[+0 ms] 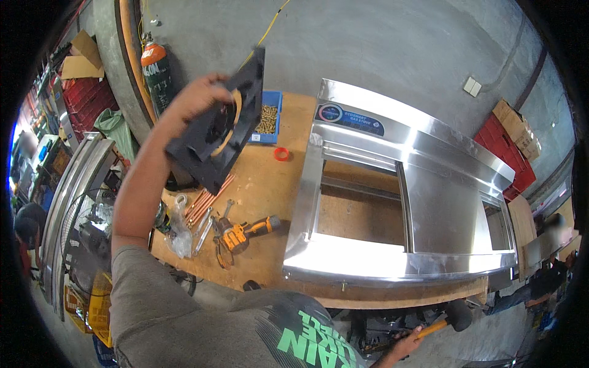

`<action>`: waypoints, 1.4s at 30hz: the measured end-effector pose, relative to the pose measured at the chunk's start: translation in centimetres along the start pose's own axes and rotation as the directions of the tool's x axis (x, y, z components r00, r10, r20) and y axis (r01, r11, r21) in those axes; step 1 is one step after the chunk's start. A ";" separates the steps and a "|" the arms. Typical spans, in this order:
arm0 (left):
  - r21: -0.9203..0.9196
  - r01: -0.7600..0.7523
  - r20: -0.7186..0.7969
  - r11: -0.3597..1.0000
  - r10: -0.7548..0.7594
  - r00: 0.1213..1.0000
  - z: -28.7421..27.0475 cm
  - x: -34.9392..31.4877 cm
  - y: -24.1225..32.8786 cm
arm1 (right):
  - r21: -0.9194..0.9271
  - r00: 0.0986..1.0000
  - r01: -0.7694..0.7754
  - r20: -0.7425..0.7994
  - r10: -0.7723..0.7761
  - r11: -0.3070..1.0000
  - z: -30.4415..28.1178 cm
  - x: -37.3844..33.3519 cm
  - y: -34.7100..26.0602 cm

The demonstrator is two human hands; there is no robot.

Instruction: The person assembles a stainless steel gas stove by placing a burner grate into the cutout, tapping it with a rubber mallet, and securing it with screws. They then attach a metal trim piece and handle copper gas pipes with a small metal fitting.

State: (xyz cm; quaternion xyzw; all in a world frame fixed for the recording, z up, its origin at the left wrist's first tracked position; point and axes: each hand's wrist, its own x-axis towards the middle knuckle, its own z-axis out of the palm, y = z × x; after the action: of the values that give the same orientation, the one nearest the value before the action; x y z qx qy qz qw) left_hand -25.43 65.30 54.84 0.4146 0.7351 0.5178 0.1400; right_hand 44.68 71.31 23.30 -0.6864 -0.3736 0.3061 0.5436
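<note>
Gripping plate (208, 133) | left hand (205, 95), blurred | right hand (405, 346): mallet (458, 316), forearm (384, 360) cropped

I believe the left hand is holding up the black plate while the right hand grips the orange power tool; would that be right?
Not quite: in the head view, the right hand grips a mallet; the orange power tool lies on the table. The left hand is indeed holding up the black plate.
</note>
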 end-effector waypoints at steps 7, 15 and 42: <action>0.015 0.264 0.126 0.964 -0.264 0.956 6.2 4.2 -15.0 | -0.116 0.990 0.111 -0.079 -0.120 0.987 -0.3 -3.2 -5.9; 0.301 -0.068 0.403 0.951 -0.062 0.913 12.9 2.7 -17.6 | -0.367 0.950 0.251 -0.081 -0.300 0.895 -1.6 -6.3 -13.1; 0.407 -0.108 0.276 0.907 -0.009 0.961 17.4 -1.5 -14.7 | -0.233 0.687 0.690 0.508 -0.520 0.685 7.2 -9.7 -18.1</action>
State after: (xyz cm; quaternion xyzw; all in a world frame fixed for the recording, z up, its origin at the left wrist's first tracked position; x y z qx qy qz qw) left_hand -20.30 73.60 34.19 0.5207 0.7918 0.2897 0.1341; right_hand 30.26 69.16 39.46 -0.5377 -0.7417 0.1535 0.3704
